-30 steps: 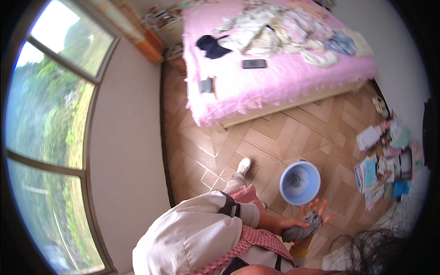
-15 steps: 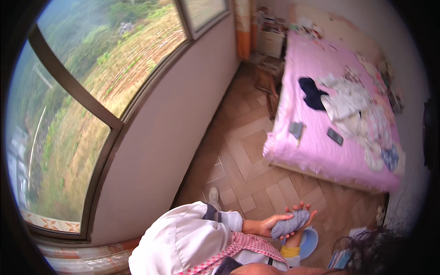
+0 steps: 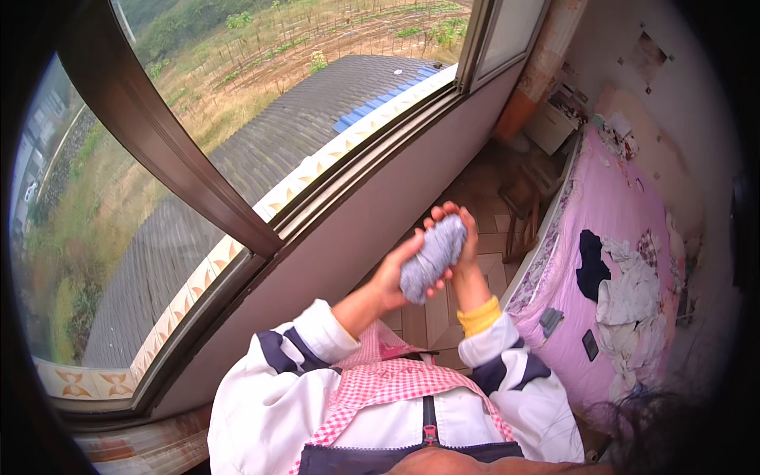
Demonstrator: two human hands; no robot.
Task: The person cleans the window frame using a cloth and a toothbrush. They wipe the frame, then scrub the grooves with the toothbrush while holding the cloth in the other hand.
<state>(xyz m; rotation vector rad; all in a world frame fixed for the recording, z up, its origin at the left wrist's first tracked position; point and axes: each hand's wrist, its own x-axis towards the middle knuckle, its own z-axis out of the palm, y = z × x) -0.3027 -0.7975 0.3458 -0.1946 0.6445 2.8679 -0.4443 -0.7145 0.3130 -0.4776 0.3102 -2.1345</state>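
A grey cloth [image 3: 433,257], bunched into a thick, wrinkled roll, is between my two hands in front of my chest. My left hand [image 3: 388,279] is closed around its lower left side, thumb along the top. From the right, my right hand [image 3: 469,241] wraps the upper end, its fingertips curling over the far edge. The roll slants up toward the right and hides parts of both palms. I wear white sleeves with dark patches, a yellow cuff [image 3: 480,317] at the right wrist and a pink checked apron [image 3: 396,381].
A sliding window with a brown frame [image 3: 186,166] runs along my left, above a plain wall [image 3: 348,245]. Outside lie a tiled ledge and a dark roof [image 3: 261,131]. To the right is a pink bed [image 3: 566,269] with clothes [image 3: 629,293] and a phone [image 3: 590,345]. A wooden chair [image 3: 518,198] stands beside it.
My view has turned toward the window, so the bed now sits farther right. Both hands have risen and moved forward with the grey cloth. The blue basin is no longer visible.
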